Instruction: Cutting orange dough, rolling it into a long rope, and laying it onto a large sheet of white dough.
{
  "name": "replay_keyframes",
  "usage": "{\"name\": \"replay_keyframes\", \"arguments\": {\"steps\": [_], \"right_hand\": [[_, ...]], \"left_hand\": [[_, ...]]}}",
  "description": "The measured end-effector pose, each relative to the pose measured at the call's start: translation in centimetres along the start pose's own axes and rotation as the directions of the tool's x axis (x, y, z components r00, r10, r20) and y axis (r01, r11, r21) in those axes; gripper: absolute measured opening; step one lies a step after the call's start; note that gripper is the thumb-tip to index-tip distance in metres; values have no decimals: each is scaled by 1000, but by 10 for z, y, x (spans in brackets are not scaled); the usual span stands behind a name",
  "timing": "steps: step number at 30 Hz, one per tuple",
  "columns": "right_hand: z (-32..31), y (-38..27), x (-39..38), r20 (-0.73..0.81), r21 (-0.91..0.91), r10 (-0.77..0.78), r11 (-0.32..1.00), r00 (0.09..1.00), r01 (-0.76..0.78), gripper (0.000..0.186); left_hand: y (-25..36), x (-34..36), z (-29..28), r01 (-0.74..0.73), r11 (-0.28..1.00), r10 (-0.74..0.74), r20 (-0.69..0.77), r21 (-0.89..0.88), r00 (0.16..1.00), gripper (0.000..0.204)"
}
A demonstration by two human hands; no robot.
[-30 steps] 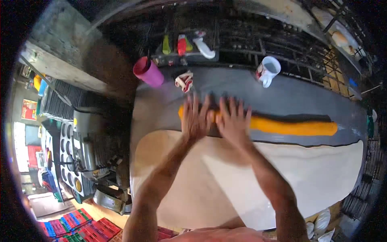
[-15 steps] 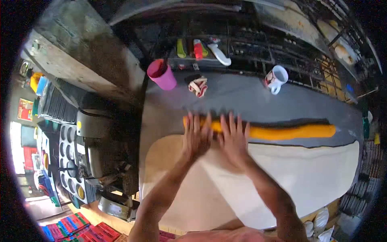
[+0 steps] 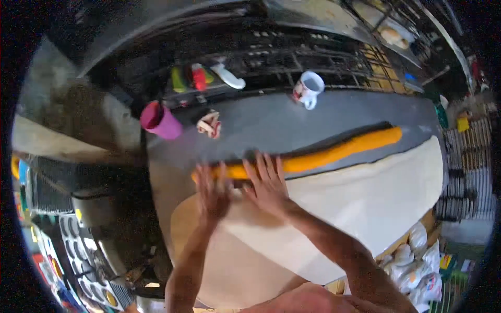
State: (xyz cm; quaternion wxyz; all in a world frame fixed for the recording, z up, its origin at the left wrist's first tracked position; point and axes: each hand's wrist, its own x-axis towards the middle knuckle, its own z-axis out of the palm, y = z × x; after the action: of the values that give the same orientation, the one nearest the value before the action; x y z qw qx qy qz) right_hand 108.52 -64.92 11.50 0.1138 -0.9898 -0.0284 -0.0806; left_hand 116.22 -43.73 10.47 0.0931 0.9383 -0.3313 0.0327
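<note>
Nearest, a pale dough sheet (image 3: 360, 182) on the grey counter (image 3: 261, 122). Left hand (image 3: 213, 194) and right hand (image 3: 268, 181), each grip flat, fingers extended, grasping nothing, lie across an orange dough rope (image 3: 339, 153) just beyond the sheet. Farther: crumpled cloth (image 3: 210, 124), pink cup (image 3: 166, 124), white mug (image 3: 310, 87).

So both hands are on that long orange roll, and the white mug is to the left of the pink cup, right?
Not quite: the head view shows the white mug to the right of the pink cup. The left hand and right hand are indeed on the long orange roll.
</note>
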Motion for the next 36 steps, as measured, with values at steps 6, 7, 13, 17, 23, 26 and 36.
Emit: {"name": "replay_keyframes", "arguments": {"steps": [6, 7, 13, 17, 23, 26, 36], "right_hand": [[15, 28, 127, -208, -31, 169, 983, 963, -180, 69], [15, 33, 124, -191, -24, 173, 983, 966, -181, 68], [-26, 34, -31, 184, -12, -79, 996, 980, 83, 73], [-33, 98, 7, 69, -91, -55, 994, 996, 61, 64], [-10, 112, 76, -101, -21, 247, 968, 964, -251, 61], [-30, 79, -2, 133, -31, 53, 998, 990, -50, 65], [-76, 257, -17, -185, -87, -199, 979, 962, 186, 52]], "left_hand": [[-59, 113, 4, 72, 985, -7, -386, 154, 922, 68], [-53, 94, 3, -20, 991, 52, -241, 130, 969, 69], [1, -43, -24, -50, 999, 51, 101, -19, 994, 73], [-30, 3, 2, 24, 987, -27, 18, 161, 999, 67], [-74, 67, 31, -21, 968, 58, -143, 250, 988, 61], [-23, -11, 1, 61, 974, -91, 129, 217, 987, 77], [182, 134, 54, 177, 982, -161, -200, 69, 967, 69]]}}
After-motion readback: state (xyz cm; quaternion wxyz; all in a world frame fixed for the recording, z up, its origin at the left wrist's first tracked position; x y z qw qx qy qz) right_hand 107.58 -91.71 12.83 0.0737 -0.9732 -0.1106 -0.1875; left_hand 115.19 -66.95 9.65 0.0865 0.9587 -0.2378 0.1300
